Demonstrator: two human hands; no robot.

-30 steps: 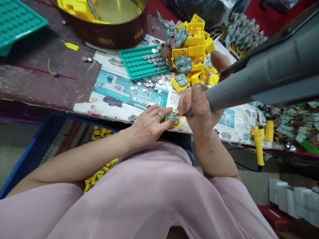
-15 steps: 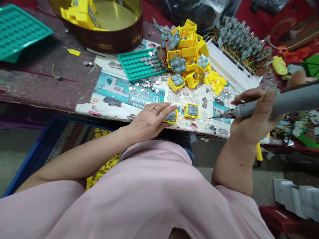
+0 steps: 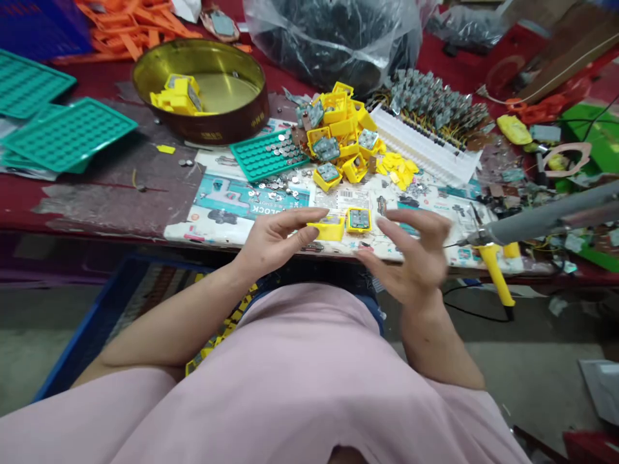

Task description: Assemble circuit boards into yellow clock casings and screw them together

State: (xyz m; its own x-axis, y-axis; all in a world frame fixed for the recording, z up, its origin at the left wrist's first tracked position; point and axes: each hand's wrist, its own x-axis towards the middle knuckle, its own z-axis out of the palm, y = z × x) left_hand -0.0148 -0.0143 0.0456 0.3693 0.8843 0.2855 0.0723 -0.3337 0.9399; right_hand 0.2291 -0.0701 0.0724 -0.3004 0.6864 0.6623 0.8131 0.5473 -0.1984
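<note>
Head view: right hand (image 3: 411, 258) has released the grey screwdriver (image 3: 541, 222), now hanging right of it; fingers spread, empty. Left hand (image 3: 275, 241) pinches a yellow case (image 3: 329, 229) tilted at the table edge (image 3: 145, 225); second case (image 3: 358, 220) just right. Fastening apparently finished.

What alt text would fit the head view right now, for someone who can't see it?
The left hand grips a small yellow housing at the near table edge, beside a second housing lying flat; the right hand hovers open and empty. A grey power screwdriver hangs to the right, with a yellow parts pile behind.
</note>
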